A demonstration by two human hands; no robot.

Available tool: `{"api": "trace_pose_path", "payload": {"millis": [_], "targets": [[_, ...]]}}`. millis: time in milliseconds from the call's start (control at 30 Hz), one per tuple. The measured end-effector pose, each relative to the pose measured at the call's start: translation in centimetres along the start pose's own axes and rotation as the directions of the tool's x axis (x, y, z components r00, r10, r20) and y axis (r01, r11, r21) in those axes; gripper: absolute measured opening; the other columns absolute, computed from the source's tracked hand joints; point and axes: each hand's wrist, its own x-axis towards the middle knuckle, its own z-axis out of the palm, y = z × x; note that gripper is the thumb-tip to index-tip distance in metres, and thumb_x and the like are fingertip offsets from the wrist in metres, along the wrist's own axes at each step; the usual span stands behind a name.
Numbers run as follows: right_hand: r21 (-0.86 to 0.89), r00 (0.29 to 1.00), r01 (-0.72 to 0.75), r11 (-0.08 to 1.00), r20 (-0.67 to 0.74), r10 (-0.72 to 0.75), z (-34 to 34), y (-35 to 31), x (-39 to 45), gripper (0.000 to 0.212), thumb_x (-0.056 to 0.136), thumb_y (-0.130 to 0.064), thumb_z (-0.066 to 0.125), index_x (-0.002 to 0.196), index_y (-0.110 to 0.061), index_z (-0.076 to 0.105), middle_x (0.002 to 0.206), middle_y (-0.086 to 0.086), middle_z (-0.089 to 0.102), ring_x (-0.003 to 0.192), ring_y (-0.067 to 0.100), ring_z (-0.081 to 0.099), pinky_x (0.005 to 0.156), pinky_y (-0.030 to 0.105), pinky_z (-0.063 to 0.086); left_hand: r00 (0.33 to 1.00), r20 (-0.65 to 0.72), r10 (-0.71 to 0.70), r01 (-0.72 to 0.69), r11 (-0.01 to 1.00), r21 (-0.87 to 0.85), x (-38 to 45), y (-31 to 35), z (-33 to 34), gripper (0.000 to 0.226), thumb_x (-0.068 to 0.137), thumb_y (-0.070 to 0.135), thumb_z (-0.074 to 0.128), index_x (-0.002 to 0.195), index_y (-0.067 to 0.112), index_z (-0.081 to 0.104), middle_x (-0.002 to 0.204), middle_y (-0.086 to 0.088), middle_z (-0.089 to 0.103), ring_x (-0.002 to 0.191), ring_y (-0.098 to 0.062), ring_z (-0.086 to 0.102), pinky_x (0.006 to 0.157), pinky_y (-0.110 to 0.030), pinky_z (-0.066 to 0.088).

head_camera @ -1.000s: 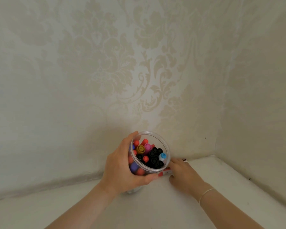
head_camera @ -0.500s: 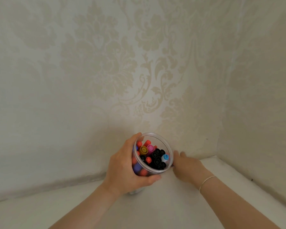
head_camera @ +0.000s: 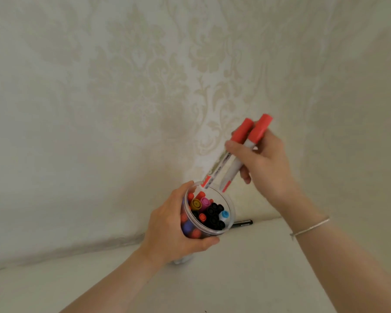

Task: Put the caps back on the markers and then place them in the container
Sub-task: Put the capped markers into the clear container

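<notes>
My left hand point(head_camera: 169, 231) grips a clear round container point(head_camera: 229, 219), tilted toward me and holding several capped markers in red, black, yellow, pink and blue. My right hand point(head_camera: 264, 163) holds two red-capped white markers point(head_camera: 231, 161) side by side above it, caps up and to the right. Their lower ends hang just over the container's far rim. A black marker point(head_camera: 243, 223) lies on the white surface behind the container, against the wall.
A pale patterned wall rises straight behind, and a second wall point(head_camera: 359, 132) closes the corner on the right. The white surface point(head_camera: 246, 279) runs under both forearms. A thin bracelet point(head_camera: 309, 227) circles my right wrist.
My right hand has risen from the surface beside the container and now holds two red markers over the rim. The black marker behind the container has come into view. My left hand kept its hold.
</notes>
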Motion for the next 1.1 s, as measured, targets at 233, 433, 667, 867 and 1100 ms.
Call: {"api": "trace_pose_path", "payload": {"millis": [233, 433, 667, 867, 1100], "targets": [[-0.660, 0.934, 0.357, 0.661, 0.237, -0.268, 2.1, 2.0, -1.7, 0.022, 0.084, -0.026, 0.065, 0.080, -0.021, 0.044, 0.064, -0.009, 0.046, 0.058, 0.019, 0.051, 0.059, 0.034, 0.045, 1.000, 0.003, -0.001, 0.001, 1.000, 0.010, 0.0, 0.1, 0.0, 0.104, 0.053, 0.076, 0.071, 0.139, 0.032, 0.032, 0.128, 0.028, 0.050, 0.113, 0.010, 0.053, 0.093, -0.009, 0.043], [-0.378, 0.999, 0.000, 0.926, 0.045, 0.019, 1.9, 2.5, -0.9, 0.016, 0.075, -0.021, 0.077, 0.080, -0.017, 0.063, 0.075, -0.008, 0.063, 0.060, 0.012, 0.061, 0.056, 0.028, 0.050, 1.000, -0.025, -0.003, 0.003, 1.000, 0.019, -0.1, -0.2, 0.0, 0.104, 0.053, 0.075, 0.072, 0.138, 0.031, 0.033, 0.124, 0.026, 0.053, 0.109, 0.006, 0.057, 0.091, -0.015, 0.048], [-0.225, 0.943, -0.246, 0.943, 0.169, 0.286, 1.2, 2.8, -0.4, 0.013, 0.068, 0.005, 0.073, 0.077, -0.001, 0.066, 0.069, -0.004, 0.069, 0.039, 0.001, 0.049, 0.038, 0.021, 0.036, 1.000, -0.021, -0.013, 0.014, 1.000, 0.013, -0.2, -0.1, -0.1, 0.105, 0.049, 0.068, 0.078, 0.137, 0.030, 0.035, 0.122, 0.028, 0.053, 0.108, 0.011, 0.054, 0.090, -0.008, 0.043], [-0.369, 0.859, -0.291, 0.882, 0.305, 0.411, 0.9, 1.7, 0.0, 0.017, 0.076, 0.000, 0.064, 0.086, -0.010, 0.073, 0.063, 0.009, 0.059, 0.040, 0.006, 0.040, 0.042, 0.018, 0.034, 1.000, 0.005, 0.000, 0.000, 1.000, 0.010, 0.0, -0.1, 0.0, 0.105, 0.048, 0.069, 0.078, 0.136, 0.029, 0.037, 0.122, 0.024, 0.056, 0.108, 0.008, 0.056, 0.090, -0.011, 0.046], [-0.456, 0.947, -0.151, 0.877, 0.189, 0.261, 1.3, 2.2, -0.1, 0.009, 0.080, -0.008, 0.066, 0.074, -0.011, 0.060, 0.052, 0.001, 0.056, 0.033, 0.010, 0.048, 0.039, 0.021, 0.039, 1.000, -0.014, -0.003, 0.004, 1.000, 0.020, 0.0, -0.3, 0.1, 0.105, 0.050, 0.071, 0.077, 0.137, 0.029, 0.036, 0.123, 0.024, 0.055, 0.109, 0.005, 0.057, 0.091, -0.016, 0.048]]}}
